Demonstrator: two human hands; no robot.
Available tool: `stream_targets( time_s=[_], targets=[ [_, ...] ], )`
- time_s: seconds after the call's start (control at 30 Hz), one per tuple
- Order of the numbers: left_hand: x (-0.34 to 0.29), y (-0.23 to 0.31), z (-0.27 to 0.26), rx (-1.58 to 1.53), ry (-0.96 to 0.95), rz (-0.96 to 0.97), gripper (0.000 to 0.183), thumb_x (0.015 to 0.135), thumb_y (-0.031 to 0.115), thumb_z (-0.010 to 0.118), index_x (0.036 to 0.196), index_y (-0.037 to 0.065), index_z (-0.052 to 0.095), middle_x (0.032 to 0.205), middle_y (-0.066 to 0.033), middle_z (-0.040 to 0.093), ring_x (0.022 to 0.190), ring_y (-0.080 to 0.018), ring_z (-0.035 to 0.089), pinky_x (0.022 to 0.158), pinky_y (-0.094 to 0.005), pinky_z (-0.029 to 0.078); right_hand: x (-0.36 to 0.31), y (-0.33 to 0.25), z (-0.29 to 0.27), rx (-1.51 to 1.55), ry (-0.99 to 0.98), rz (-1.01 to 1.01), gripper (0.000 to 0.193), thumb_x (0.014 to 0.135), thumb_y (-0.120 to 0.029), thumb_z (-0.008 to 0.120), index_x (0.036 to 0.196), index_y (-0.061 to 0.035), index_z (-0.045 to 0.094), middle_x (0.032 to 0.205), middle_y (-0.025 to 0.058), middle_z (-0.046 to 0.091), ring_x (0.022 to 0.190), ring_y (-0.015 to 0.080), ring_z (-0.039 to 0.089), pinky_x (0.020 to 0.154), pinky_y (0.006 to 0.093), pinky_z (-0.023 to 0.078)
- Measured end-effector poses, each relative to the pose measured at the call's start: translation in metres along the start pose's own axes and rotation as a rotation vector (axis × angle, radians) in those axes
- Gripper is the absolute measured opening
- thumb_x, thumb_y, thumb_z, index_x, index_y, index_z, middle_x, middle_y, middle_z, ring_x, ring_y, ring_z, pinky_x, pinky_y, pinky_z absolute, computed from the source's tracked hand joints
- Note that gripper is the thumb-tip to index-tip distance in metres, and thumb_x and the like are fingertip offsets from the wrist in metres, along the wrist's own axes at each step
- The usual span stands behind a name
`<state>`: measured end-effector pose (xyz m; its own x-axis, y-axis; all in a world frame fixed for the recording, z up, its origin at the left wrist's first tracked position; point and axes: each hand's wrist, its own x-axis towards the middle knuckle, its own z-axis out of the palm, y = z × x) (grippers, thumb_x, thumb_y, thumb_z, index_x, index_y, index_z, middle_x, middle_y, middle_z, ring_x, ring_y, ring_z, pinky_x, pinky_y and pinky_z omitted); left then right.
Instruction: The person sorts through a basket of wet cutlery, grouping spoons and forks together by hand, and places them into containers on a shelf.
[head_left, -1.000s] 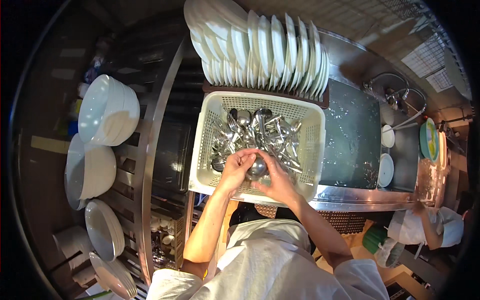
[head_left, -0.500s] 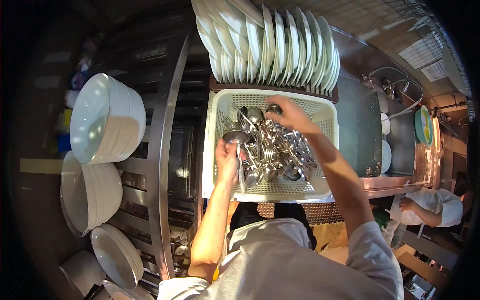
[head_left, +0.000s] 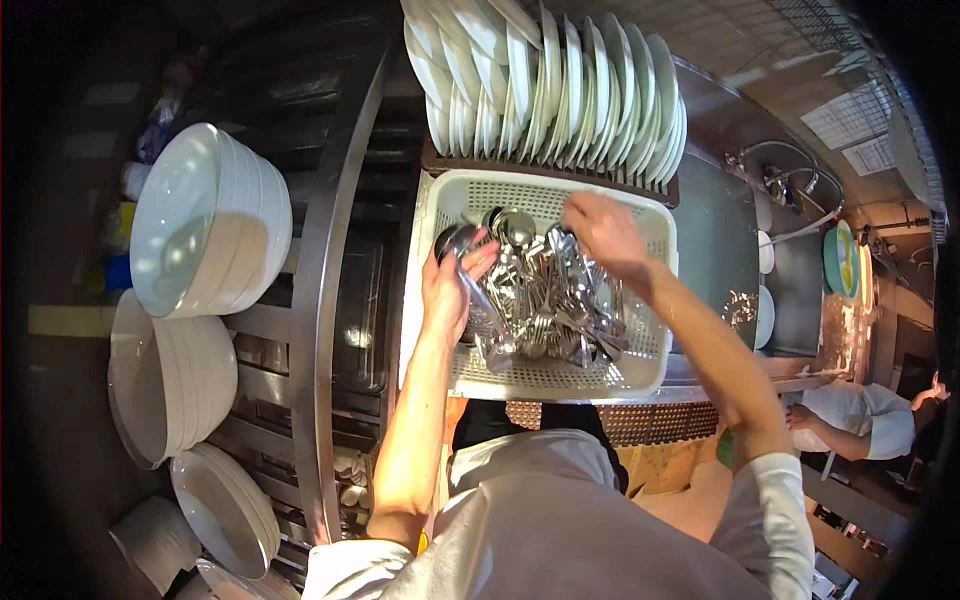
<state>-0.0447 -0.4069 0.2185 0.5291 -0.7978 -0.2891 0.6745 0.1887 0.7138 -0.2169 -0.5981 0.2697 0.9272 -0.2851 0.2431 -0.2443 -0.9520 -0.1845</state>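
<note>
- Head view, taking the white perforated basket (head_left: pixel 650 345) as the clock face: the cutlery pile (head_left: pixel 545 310), a tangle of forks and spoons, fills its middle.
- The left hand (head_left: pixel 445 300) is at 9 o'clock, by the basket wall. Its fingers are curled around a large spoon (head_left: pixel 462 243), bowl toward 11 o'clock, handle slanting toward 5 over the pile.
- The right hand (head_left: pixel 607 232) is between 1 and 2 o'clock, at the upper edge of the pile. Its fingertips are drawn together; I cannot tell whether anything is pinched between them.
- White plates (head_left: pixel 575 95) stand on edge in a brown rack (head_left: pixel 530 172) at 12 o'clock; the sink basin (head_left: pixel 715 250) is at 3, stacked white bowls (head_left: pixel 215 220) between 9 and 10, and a co-worker (head_left: pixel 850 415) near 4.
- Risk, in my judgement: the large spoon could slip, since the left grip looks loose and the metal smooth, perhaps wet.
- The tangle could also cause trouble: a piece pulled from it might drag others along, or fork tines might prick the right fingers.
- A wide sweep toward 12 could knock the close-set plates.
- Against half a second ago, the right hand has shifted toward 3 o'clock, off the spoon bowl it was touching.
- The left hand has moved slightly nearer the 9 o'clock wall; the large spoon's handle, then hanging toward 6, now slants.
</note>
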Motion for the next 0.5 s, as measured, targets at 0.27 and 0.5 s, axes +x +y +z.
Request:
stream_targets(
  time_s=[0.27,0.5],
  targets=[
    [-0.01,0.002,-0.005,-0.007,0.002,-0.071,0.033,0.1,0.011,0.044,0.127,-0.008,0.042,0.118,-0.0283,0.059,0.096,-0.0348,0.068,0.084,-0.0398,0.059,-0.01,0.033,0.076,0.053,-0.341,0.278,0.028,0.079,-0.003,0.057,0.107,-0.0015,0.065,0.107,0.0179,0.064,0.107,0.0382,0.059,0.088,0.0463,0.051],
    [-0.011,0.027,-0.016,0.031,0.058,-0.008,0.029,0.098,0.005,0.046,0.124,-0.007,0.044,0.117,-0.0264,0.06,0.096,-0.0333,0.068,0.084,-0.0394,0.059,-0.012,0.045,0.072,0.058,-0.493,0.276,0.029,0.071,0.0,0.062,0.099,-0.0036,0.068,0.096,0.0169,0.066,0.103,0.0379,0.058,0.09,0.0444,0.049]
  ],
)
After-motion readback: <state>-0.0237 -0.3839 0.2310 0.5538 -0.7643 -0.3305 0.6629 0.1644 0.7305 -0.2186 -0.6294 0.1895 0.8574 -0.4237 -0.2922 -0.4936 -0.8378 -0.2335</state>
